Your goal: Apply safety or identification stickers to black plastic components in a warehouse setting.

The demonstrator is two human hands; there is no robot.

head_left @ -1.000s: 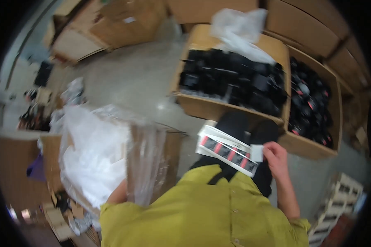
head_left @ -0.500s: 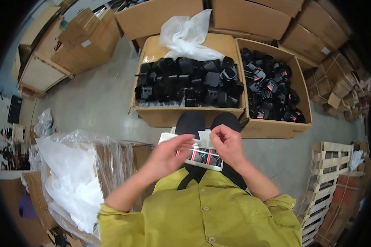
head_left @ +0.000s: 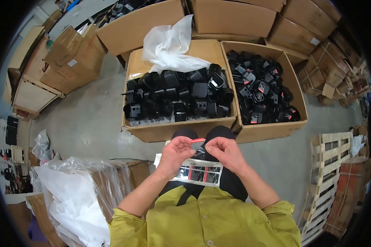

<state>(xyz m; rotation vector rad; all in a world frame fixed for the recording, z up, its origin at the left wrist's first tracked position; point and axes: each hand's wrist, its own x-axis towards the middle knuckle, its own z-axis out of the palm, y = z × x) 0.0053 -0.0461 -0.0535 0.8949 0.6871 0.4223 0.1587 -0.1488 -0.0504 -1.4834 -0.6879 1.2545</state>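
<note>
A small black-and-grey label with a red top edge (head_left: 198, 145) is stretched between my hands above my lap. My left hand (head_left: 173, 157) pinches its left side between thumb and fingers. At its right edge, the fingertips of my right hand (head_left: 226, 151) are closed on it. Just below lies a white sheet of labels (head_left: 198, 175) across my thighs, with several black-and-red labels on it. Part of the sheet is hidden behind my left hand.
Ahead stands a carton of black plastic parts (head_left: 152, 132) with white wrapping (head_left: 169, 47) on its flap. Right of it, another carton (head_left: 272, 131) holds black parts with red labels. A plastic-wrapped stack (head_left: 105, 177) is at left, a wooden pallet (head_left: 327, 177) at right.
Earlier my right hand pinched a whitish piece while my left hand was blurred over the sheet. Now both hands hold a black-and-red label, and the cartons appear lower and further left in view.
</note>
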